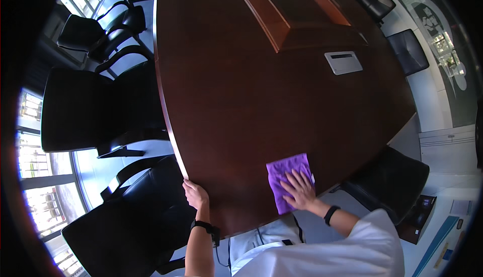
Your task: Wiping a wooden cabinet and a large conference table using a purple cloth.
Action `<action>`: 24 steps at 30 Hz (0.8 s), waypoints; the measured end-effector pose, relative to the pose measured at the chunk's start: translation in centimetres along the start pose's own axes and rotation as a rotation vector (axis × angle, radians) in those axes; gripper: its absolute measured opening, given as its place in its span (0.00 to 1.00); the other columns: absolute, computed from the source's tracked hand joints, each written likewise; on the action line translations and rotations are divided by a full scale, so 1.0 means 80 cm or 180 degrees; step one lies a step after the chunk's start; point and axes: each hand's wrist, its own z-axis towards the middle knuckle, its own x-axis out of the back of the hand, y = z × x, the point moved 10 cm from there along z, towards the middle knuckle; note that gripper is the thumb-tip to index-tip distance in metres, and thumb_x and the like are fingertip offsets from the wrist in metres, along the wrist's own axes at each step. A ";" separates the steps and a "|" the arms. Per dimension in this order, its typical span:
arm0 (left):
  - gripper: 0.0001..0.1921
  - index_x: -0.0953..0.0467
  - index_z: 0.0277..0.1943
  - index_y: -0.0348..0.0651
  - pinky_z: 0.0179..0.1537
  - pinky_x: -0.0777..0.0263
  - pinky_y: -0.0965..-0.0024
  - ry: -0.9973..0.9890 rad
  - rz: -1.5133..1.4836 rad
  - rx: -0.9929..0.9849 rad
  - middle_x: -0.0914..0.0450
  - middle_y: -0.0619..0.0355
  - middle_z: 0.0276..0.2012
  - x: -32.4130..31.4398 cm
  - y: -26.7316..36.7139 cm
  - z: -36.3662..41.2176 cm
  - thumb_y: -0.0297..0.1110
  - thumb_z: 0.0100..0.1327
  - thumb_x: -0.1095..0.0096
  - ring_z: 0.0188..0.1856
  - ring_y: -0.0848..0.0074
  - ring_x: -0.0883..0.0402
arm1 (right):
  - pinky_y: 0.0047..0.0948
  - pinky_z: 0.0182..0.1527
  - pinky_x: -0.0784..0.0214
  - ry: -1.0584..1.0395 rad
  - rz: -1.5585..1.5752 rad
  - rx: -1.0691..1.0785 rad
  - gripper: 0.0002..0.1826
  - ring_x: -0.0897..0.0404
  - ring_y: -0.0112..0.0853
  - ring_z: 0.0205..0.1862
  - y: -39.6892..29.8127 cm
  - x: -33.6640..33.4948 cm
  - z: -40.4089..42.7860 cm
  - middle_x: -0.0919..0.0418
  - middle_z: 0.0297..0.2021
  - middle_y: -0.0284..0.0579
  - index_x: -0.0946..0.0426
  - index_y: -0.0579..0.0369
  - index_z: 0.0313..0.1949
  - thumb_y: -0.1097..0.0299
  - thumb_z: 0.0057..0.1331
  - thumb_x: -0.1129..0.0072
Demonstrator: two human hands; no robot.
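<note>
A purple cloth point(279, 169) lies flat on the dark brown wooden conference table point(241, 111), close to the table's near edge. My right hand point(300, 192) rests palm down on the cloth with its fingers slightly spread, pressing it to the tabletop rather than gripping it. At the table's left edge, my left hand point(196, 194) is curled around the rim near the corner. Both wrists wear black bands.
Black office chairs point(132, 216) line the left side, and another black chair point(388, 182) stands at the right near corner. A silver socket panel point(343, 63) is set in the tabletop, beside a raised wooden centre section point(320, 35). Windows are at the left.
</note>
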 end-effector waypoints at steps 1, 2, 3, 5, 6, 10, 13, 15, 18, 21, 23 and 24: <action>0.30 0.30 0.56 0.44 0.48 0.30 0.47 -0.0035 -0.0070 -0.0020 0.21 0.41 0.46 -0.001 -0.002 0.005 0.57 0.72 0.78 0.47 0.43 0.23 | 0.53 0.70 0.61 -0.0018 -0.0009 -0.0057 0.30 0.49 0.48 0.71 -0.007 -0.003 -0.018 0.44 0.68 0.48 0.33 0.43 0.62 0.49 0.62 0.46; 0.30 0.30 0.56 0.44 0.48 0.30 0.47 -0.0025 -0.0064 -0.0022 0.20 0.41 0.46 -0.003 -0.004 0.008 0.57 0.72 0.77 0.47 0.43 0.23 | 0.53 0.70 0.61 0.0044 -0.0054 -0.0077 0.31 0.49 0.48 0.71 -0.009 -0.005 -0.027 0.44 0.68 0.48 0.33 0.43 0.62 0.49 0.61 0.46; 0.30 0.30 0.56 0.43 0.48 0.30 0.47 -0.0033 -0.0045 -0.0033 0.20 0.41 0.46 -0.004 -0.001 0.008 0.57 0.72 0.77 0.47 0.43 0.23 | 0.53 0.70 0.61 0.0055 -0.0075 -0.0094 0.31 0.49 0.48 0.71 -0.008 -0.003 -0.029 0.44 0.68 0.48 0.33 0.43 0.62 0.49 0.61 0.46; 0.30 0.30 0.56 0.43 0.48 0.30 0.47 -0.0051 -0.0023 -0.0026 0.21 0.42 0.46 -0.007 -0.003 0.004 0.56 0.72 0.77 0.47 0.43 0.23 | 0.53 0.70 0.61 -0.0018 -0.0056 -0.0123 0.31 0.49 0.48 0.70 -0.005 -0.007 -0.028 0.44 0.68 0.48 0.33 0.42 0.62 0.49 0.61 0.45; 0.30 0.30 0.56 0.43 0.49 0.30 0.47 -0.0050 -0.0001 -0.0002 0.21 0.42 0.47 -0.009 -0.005 0.004 0.56 0.72 0.77 0.47 0.44 0.23 | 0.53 0.70 0.61 -0.0017 -0.0061 -0.0104 0.31 0.49 0.48 0.70 -0.002 -0.003 -0.019 0.44 0.68 0.48 0.33 0.42 0.62 0.49 0.61 0.45; 0.30 0.30 0.56 0.43 0.50 0.30 0.49 -0.0032 -0.0062 -0.0029 0.21 0.42 0.48 -0.004 -0.001 -0.002 0.55 0.72 0.76 0.48 0.44 0.23 | 0.52 0.71 0.62 -0.0050 -0.0006 0.0389 0.32 0.48 0.44 0.71 0.018 0.013 0.047 0.43 0.68 0.44 0.35 0.38 0.64 0.46 0.61 0.48; 0.30 0.30 0.57 0.42 0.50 0.30 0.49 0.0108 0.0000 0.0019 0.21 0.42 0.48 -0.003 -0.008 -0.002 0.54 0.72 0.76 0.48 0.45 0.23 | 0.51 0.71 0.60 0.0190 -0.0152 0.0521 0.33 0.46 0.46 0.70 0.059 0.045 0.161 0.41 0.67 0.46 0.36 0.40 0.64 0.50 0.59 0.45; 0.29 0.29 0.56 0.42 0.50 0.30 0.50 0.0108 0.0059 0.0102 0.21 0.42 0.47 -0.001 -0.015 -0.004 0.54 0.72 0.74 0.48 0.45 0.23 | 0.50 0.70 0.58 0.0389 -0.0254 0.0525 0.34 0.45 0.47 0.69 0.088 0.074 0.254 0.39 0.66 0.48 0.36 0.41 0.65 0.52 0.59 0.45; 0.28 0.28 0.54 0.40 0.49 0.30 0.51 0.0226 -0.0014 0.0000 0.21 0.42 0.46 0.002 -0.019 -0.008 0.53 0.73 0.73 0.47 0.45 0.23 | 0.49 0.71 0.60 0.0752 -0.0400 0.0488 0.33 0.45 0.46 0.69 0.141 0.107 0.380 0.39 0.66 0.50 0.37 0.42 0.65 0.52 0.61 0.47; 0.29 0.27 0.52 0.39 0.47 0.28 0.53 0.0350 -0.0128 -0.0052 0.20 0.42 0.42 0.013 -0.026 -0.013 0.53 0.73 0.73 0.44 0.47 0.22 | 0.46 0.72 0.65 0.0728 -0.0566 0.0620 0.32 0.47 0.45 0.70 0.174 0.124 0.482 0.43 0.68 0.48 0.40 0.41 0.67 0.50 0.64 0.51; 0.29 0.27 0.51 0.38 0.45 0.28 0.53 0.0331 -0.0150 -0.0033 0.20 0.42 0.41 0.013 -0.026 -0.017 0.53 0.73 0.74 0.42 0.47 0.22 | 0.46 0.72 0.61 0.0951 -0.0796 0.0671 0.30 0.47 0.44 0.70 0.210 0.133 0.536 0.41 0.67 0.47 0.40 0.39 0.67 0.49 0.66 0.52; 0.29 0.27 0.50 0.38 0.44 0.28 0.53 0.0278 -0.0184 -0.0058 0.19 0.42 0.39 0.012 -0.031 -0.016 0.53 0.73 0.74 0.41 0.47 0.22 | 0.46 0.71 0.58 0.1061 -0.0889 0.0614 0.30 0.46 0.44 0.70 0.225 0.138 0.558 0.41 0.67 0.45 0.40 0.38 0.67 0.48 0.66 0.53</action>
